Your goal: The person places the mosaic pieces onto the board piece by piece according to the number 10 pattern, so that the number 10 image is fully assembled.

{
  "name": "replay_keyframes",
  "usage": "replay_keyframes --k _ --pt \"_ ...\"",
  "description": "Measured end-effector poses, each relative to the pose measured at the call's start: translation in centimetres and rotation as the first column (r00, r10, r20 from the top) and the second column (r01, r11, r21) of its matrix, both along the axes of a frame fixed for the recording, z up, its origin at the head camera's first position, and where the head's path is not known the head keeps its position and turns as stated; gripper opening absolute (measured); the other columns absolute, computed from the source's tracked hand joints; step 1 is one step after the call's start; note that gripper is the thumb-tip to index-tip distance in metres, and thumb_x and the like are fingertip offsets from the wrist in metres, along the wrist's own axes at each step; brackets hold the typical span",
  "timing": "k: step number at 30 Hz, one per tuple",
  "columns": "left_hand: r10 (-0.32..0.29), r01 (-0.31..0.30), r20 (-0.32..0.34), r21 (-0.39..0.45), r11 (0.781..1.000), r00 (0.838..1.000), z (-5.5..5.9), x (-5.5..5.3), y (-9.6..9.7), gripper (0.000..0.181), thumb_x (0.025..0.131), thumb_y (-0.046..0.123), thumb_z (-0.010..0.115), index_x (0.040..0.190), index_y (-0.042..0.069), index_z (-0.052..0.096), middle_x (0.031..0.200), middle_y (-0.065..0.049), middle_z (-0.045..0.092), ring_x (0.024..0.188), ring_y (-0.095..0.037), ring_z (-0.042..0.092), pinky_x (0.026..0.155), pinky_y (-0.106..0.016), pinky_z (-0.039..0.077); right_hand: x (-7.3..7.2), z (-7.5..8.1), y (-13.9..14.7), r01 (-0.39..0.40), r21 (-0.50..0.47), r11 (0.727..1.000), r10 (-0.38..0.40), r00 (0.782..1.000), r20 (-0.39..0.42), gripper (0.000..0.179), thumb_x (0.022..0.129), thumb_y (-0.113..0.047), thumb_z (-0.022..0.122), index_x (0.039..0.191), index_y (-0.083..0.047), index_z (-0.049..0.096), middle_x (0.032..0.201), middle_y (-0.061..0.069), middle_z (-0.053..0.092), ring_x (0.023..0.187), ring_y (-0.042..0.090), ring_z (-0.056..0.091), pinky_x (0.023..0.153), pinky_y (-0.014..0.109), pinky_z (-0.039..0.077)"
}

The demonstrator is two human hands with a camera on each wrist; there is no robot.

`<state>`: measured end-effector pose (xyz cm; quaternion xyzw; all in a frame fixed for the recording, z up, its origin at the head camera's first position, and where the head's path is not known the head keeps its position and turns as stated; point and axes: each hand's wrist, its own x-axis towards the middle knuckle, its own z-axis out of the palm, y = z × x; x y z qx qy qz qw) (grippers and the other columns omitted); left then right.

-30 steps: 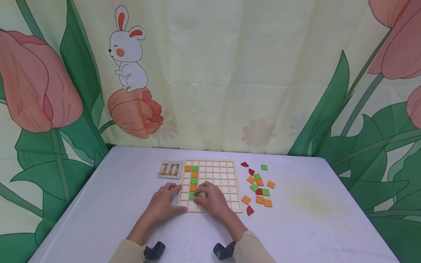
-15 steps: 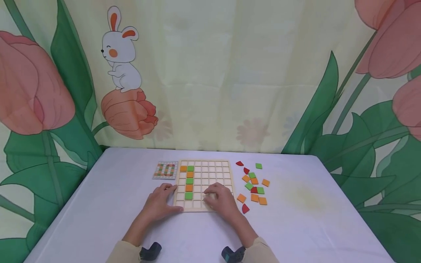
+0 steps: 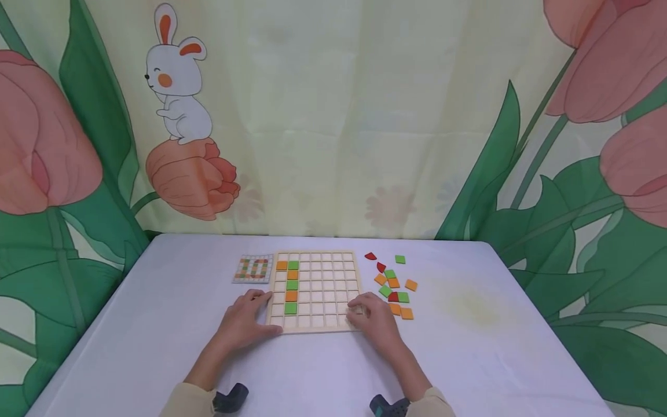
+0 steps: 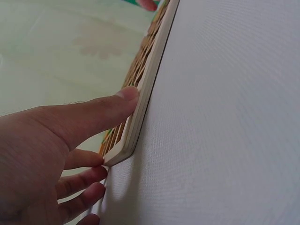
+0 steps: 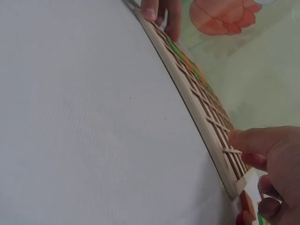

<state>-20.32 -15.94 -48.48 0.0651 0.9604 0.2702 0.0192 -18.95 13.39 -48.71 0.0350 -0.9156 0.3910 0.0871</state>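
Note:
A pale wooden grid board (image 3: 323,285) lies on the white table. Orange and green square tiles fill one of its left columns, ending in a green tile (image 3: 290,308); an orange tile (image 3: 282,265) sits in the top left cell. My left hand (image 3: 241,321) steadies the near left corner, its straight thumb (image 4: 112,108) on the front rim and the index fingertip touching the side. Over the board's near right edge is my right hand (image 3: 379,323), fingers loosely bent. Nothing shows between its thumb (image 5: 253,140) and index finger.
A small pattern card (image 3: 252,269) lies left of the board. Loose pieces are scattered to the right: an orange square (image 3: 411,285), a green square (image 3: 400,259), a red wedge (image 3: 370,256) and several others. A flower-printed curtain (image 3: 312,116) hangs behind the table.
My right hand has left the lowest green tile and travelled right across the board to its near right edge. The left hand stays at the corner. The head view has turned slightly right.

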Motion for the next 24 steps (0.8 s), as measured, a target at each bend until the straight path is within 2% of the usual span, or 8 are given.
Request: replay_keyframes --k 5,8,11,17,24 --pt "-0.005 0.005 0.000 -0.008 1.000 1.000 0.2 0.0 -0.5 0.089 0.066 0.048 0.084 0.140 0.012 0.051 0.138 -0.013 0.050 0.123 -0.033 0.047 0.098 -0.057 0.040 0.2 -0.2 1.1 0.057 0.039 0.998 -0.056 0.998 -0.021 0.013 0.081 -0.015 0.077 0.094 -0.018 0.075 0.102 -0.003 0.066 0.094 0.013 0.058 0.074 0.024 0.051" --pt "-0.011 0.011 -0.003 -0.008 1.000 1.000 0.3 0.0 -0.6 0.089 0.067 0.049 0.084 0.140 0.011 0.052 0.138 -0.013 0.050 0.123 -0.033 0.047 0.098 -0.058 0.040 0.2 -0.2 1.5 0.084 0.048 0.995 -0.083 0.996 -0.026 0.012 0.081 -0.015 0.077 0.093 -0.017 0.075 0.103 -0.001 0.066 0.087 0.014 0.057 0.069 0.023 0.050" --pt "-0.014 0.014 0.006 -0.005 1.000 1.000 0.3 -0.1 -0.7 0.089 0.067 0.050 0.084 0.140 0.011 0.051 0.138 -0.013 0.050 0.124 -0.034 0.047 0.098 -0.058 0.040 0.4 -0.1 1.8 0.113 0.045 0.993 -0.114 0.994 0.004 0.012 0.081 -0.017 0.077 0.093 -0.018 0.075 0.107 0.000 0.064 0.083 0.015 0.054 0.064 0.022 0.048" --pt "-0.024 0.024 0.012 -0.006 1.000 1.000 0.2 -0.2 -0.7 0.090 0.066 0.052 0.083 0.140 0.012 0.051 0.138 -0.013 0.050 0.124 -0.034 0.047 0.097 -0.057 0.041 0.6 0.0 2.2 0.169 0.071 0.983 -0.171 0.985 0.015 0.011 0.082 -0.016 0.077 0.092 -0.019 0.074 0.108 0.000 0.064 0.105 0.019 0.059 0.085 0.036 0.054" --pt "-0.027 0.027 0.029 0.005 1.000 0.999 0.0 -0.4 -0.5 0.092 0.065 0.054 0.083 0.141 0.013 0.051 0.138 -0.012 0.049 0.123 -0.033 0.047 0.097 -0.057 0.041 0.8 -0.4 2.7 0.222 0.145 0.964 -0.229 0.973 0.030 0.012 0.082 -0.015 0.076 0.093 -0.016 0.073 0.102 0.000 0.065 0.106 0.020 0.061 0.092 0.041 0.053"
